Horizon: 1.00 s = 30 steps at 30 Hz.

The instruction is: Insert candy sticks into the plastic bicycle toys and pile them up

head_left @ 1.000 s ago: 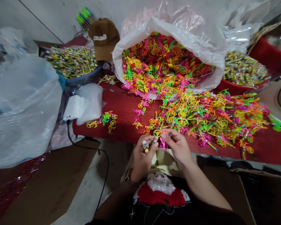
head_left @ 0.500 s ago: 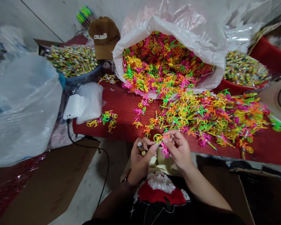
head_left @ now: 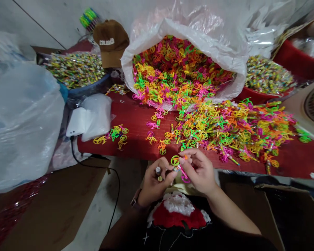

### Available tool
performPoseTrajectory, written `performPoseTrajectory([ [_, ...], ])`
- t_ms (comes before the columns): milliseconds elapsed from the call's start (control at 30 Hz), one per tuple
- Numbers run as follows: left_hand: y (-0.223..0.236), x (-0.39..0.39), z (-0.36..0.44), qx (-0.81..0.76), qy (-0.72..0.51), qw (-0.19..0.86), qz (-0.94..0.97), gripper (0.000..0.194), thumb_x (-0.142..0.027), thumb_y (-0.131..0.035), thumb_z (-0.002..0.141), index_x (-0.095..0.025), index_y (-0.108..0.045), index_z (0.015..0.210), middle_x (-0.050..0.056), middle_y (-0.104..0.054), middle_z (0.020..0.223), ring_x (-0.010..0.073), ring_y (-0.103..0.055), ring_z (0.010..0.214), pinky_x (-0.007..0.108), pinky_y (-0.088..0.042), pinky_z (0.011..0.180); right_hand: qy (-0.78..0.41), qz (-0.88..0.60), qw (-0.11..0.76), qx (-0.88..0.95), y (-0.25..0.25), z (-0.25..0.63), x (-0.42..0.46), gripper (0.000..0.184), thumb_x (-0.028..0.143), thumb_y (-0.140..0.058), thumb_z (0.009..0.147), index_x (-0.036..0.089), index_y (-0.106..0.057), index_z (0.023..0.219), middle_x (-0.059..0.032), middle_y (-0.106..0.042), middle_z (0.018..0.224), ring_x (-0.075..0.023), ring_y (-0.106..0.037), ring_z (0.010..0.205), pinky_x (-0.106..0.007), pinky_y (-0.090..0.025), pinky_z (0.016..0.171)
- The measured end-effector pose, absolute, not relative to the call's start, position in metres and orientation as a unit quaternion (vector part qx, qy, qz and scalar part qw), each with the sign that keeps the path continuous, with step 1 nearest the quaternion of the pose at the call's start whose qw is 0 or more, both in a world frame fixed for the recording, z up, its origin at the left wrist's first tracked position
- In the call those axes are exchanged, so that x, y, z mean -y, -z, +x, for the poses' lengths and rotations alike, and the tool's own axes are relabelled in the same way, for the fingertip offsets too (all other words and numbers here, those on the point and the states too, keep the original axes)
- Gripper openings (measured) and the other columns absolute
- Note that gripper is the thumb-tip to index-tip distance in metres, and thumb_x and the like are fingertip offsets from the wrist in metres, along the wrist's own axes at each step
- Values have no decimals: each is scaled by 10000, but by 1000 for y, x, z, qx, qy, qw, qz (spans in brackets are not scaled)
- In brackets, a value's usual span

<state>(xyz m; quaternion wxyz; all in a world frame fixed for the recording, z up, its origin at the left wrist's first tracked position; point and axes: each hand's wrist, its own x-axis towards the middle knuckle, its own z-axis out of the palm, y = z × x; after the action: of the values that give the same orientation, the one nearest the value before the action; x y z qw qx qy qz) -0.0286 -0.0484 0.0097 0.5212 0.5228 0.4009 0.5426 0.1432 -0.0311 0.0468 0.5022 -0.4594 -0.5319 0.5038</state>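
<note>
My left hand (head_left: 153, 183) is closed around a few small printed tubes (head_left: 158, 171). Between its thumb and forefinger it pinches another small printed tube (head_left: 177, 168). Close on the right, my right hand (head_left: 201, 172) is closed on a small plastic toy bicycle, orange with a yellow-green wheel (head_left: 174, 160). A pink toy bicycle (head_left: 185, 177) hangs below the same fingers, partly hidden by them. The tube's end and the orange bicycle are close together; whether they are joined I cannot tell. Both hands are over my lap, at the front edge of the red table (head_left: 136, 139).
A white sack (head_left: 127, 69) spills toy bicycles onto the table. To its right spreads a pile of bicycles fixed on printed tubes (head_left: 225, 125). Tubes fill a blue basin (head_left: 94, 85) and a red basin (head_left: 264, 96). A power bank (head_left: 77, 122) with a cable lies left.
My right fingers have closed further over the orange bicycle, hiding more of it. The tube in my left fingertips now shows more clearly beneath the wheel. The whole view has shifted slightly.
</note>
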Motion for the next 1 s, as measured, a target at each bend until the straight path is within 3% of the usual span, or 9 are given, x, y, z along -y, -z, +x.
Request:
performPoseTrajectory([
  [133,-8,46,-33,-386,-514,458,614,393,-220,-722,953,-206,-446,674,-4,-553,736,141,-597,729,256,-519,720,-528,-464,481,525,-42,143,30,246,467,-733,964,255,-691,1083,20,-554,714,-128,-474,561,-266,-369,507],
  [233,-9,44,-33,-381,-507,394,665,354,-157,-694,950,-212,-461,690,-21,-542,714,123,-567,667,229,-498,668,-520,-471,498,510,-39,140,26,271,489,-744,942,252,-681,1059,11,-584,748,-132,-491,590,-269,-388,530],
  [467,-3,43,-31,-422,-443,248,751,176,-160,-644,966,-245,-592,821,68,-793,986,190,-765,818,268,-575,701,-517,-492,493,497,-39,139,20,294,519,-739,929,257,-676,1046,25,-550,722,-130,-448,554,-271,-358,500],
  [700,19,51,-34,-389,-447,233,771,206,-89,-647,937,-249,-598,817,94,-816,1037,238,-804,1001,321,-631,851,-521,-510,488,480,-36,138,21,279,496,-763,904,256,-695,1030,10,-570,738,-150,-474,600,-276,-389,511],
  [1000,0,52,-34,-390,-464,237,759,237,-93,-647,936,-246,-574,770,62,-820,950,198,-800,812,262,-573,677,-526,-504,482,487,-36,135,25,270,504,-744,922,258,-697,1023,7,-574,749,-156,-476,617,-281,-398,537],
])
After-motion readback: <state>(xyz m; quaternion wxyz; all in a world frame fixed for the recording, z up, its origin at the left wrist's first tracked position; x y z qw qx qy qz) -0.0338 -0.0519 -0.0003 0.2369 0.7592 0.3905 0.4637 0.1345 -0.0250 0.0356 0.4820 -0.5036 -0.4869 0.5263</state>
